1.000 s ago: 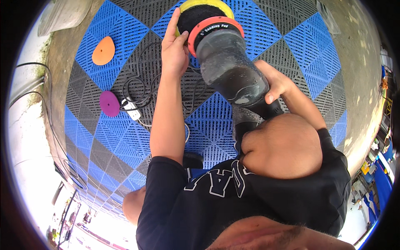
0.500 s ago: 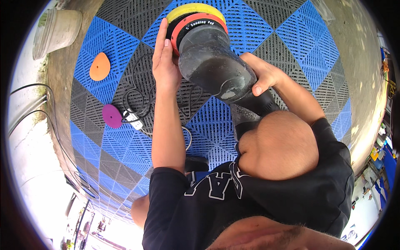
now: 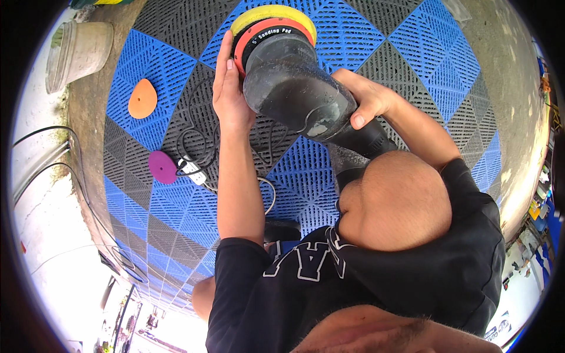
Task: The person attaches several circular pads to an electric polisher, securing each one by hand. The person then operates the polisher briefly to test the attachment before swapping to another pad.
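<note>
A black dual-action polisher (image 3: 297,88) is held up in front of me, tilted with its head toward the far side. A red-and-black backing plate (image 3: 239,52) and a yellow foam pad (image 3: 276,12) are fixed to that head. My left hand (image 3: 232,97) holds the plate and pad at their left edge, one finger stretched up along the rim and the other fingers partly hidden. Around the polisher's rear body my right hand (image 3: 368,100) is closed, thumb on top. The polisher's rear end sits close to my raised knee (image 3: 406,200).
Blue and black slatted floor tiles (image 3: 318,170) spread beneath me. To the left lie an orange pad (image 3: 142,99), a purple disc (image 3: 162,167), a white power strip (image 3: 192,171) and a looped black cord (image 3: 197,141). A whitish bucket (image 3: 88,52) stands by the wall.
The polisher and both hands have shifted slightly left in the picture. My grip looks the same, and the floor items appear a little further right.
</note>
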A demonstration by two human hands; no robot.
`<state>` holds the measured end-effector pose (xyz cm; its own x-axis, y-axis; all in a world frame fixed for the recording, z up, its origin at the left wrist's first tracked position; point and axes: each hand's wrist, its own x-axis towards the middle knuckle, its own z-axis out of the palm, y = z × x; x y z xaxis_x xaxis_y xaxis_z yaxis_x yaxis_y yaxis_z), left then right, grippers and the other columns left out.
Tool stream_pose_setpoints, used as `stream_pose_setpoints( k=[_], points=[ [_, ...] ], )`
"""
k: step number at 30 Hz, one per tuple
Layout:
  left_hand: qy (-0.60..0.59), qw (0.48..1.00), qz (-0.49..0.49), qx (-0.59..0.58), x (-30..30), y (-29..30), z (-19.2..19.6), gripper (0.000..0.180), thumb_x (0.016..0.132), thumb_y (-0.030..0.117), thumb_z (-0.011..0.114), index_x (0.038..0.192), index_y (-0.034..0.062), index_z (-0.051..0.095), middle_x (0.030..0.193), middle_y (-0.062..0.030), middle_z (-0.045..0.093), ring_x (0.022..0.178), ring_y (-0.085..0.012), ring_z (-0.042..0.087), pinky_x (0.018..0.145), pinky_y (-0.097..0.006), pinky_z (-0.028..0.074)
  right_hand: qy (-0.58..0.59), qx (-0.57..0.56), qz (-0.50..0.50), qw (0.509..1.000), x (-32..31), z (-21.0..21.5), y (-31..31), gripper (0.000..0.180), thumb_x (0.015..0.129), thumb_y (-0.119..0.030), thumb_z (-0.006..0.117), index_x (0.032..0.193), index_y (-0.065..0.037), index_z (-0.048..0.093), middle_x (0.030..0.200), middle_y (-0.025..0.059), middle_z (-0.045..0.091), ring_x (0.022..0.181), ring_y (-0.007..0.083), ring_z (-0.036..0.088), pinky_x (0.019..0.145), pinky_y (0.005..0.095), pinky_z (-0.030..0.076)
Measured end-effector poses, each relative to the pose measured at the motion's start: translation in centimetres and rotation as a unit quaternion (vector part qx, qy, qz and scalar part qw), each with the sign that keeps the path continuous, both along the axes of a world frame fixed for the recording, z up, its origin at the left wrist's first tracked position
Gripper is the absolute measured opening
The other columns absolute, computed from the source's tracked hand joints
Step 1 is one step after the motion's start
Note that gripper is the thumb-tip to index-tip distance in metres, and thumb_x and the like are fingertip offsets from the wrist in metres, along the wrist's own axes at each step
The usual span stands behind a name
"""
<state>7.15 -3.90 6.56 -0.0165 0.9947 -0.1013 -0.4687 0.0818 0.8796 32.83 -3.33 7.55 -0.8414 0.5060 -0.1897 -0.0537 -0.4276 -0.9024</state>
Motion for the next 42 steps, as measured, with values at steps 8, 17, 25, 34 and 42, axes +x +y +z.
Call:
stream_pose_setpoints(
  k=[8, 17, 25, 34, 42],
  points=[
    [0.011, 1.0, 0.013, -0.012, 0.1, -0.1, 0.3, 0.048, 0.111, 0.017, 0.035, 0.157, 0.0016, 0.037, 0.148, -0.015, 0.054, 0.131, -0.0238, 0.057, 0.113, -0.038, 0.046, 0.005, -0.003, -0.008, 1.0, -0.2, -0.7, 0.0, 0.087, 0.059, -0.051, 0.09, 0.117, 0.01, 0.069, 0.104, 0.0143, 0.074, 0.095, 0.0221, 0.069, 0.087, 0.033, 0.054],
    [0.067, 0.997, 0.028, -0.002, -0.1, -0.3, -0.2, 0.045, 0.113, 0.022, 0.039, 0.153, 0.0045, 0.045, 0.133, -0.0106, 0.063, 0.114, -0.0151, 0.063, 0.092, -0.029, 0.056, 0.035, -0.025, -0.044, 0.998, 0.0, -1.5, -0.3, 0.092, 0.056, -0.052, 0.091, 0.119, 0.011, 0.067, 0.107, 0.0159, 0.073, 0.099, 0.023, 0.068, 0.089, 0.0333, 0.053],
    [0.064, 0.992, -0.086, -0.072, -1.8, -1.2, 0.3, 0.048, 0.112, 0.03, 0.038, 0.156, 0.0124, 0.038, 0.141, -0.0101, 0.057, 0.12, -0.023, 0.06, 0.085, -0.038, 0.058, 0.061, -0.046, -0.079, 0.994, 0.3, -2.0, -0.4, 0.093, 0.057, -0.053, 0.089, 0.121, 0.011, 0.067, 0.109, 0.0171, 0.073, 0.1, 0.0235, 0.069, 0.089, 0.0338, 0.054],
    [-0.062, 0.981, -0.078, -0.166, -3.6, -1.4, -5.3, 0.085, 0.106, 0.068, 0.02, 0.15, -0.001, 0.044, 0.15, -0.0159, 0.052, 0.141, -0.0325, 0.046, 0.114, -0.053, 0.038, 0.069, -0.073, -0.082, 0.992, -0.3, -2.2, -0.2, 0.095, 0.057, -0.055, 0.09, 0.121, 0.011, 0.067, 0.109, 0.0166, 0.073, 0.099, 0.0239, 0.069, 0.089, 0.0335, 0.054],
    [-0.417, 0.882, -0.215, -0.042, -3.8, 0.7, -2.9, 0.097, 0.1, 0.078, 0.021, 0.152, -0.0014, 0.043, 0.154, -0.0169, 0.05, 0.141, -0.0341, 0.046, 0.117, -0.05, 0.036, 0.027, -0.087, -0.02, 0.996, -0.9, -3.0, -0.7, 0.121, 0.051, -0.057, 0.095, 0.14, 0.013, 0.051, 0.128, 0.0208, 0.066, 0.116, 0.0281, 0.066, 0.101, 0.0362, 0.051]
  ],
)
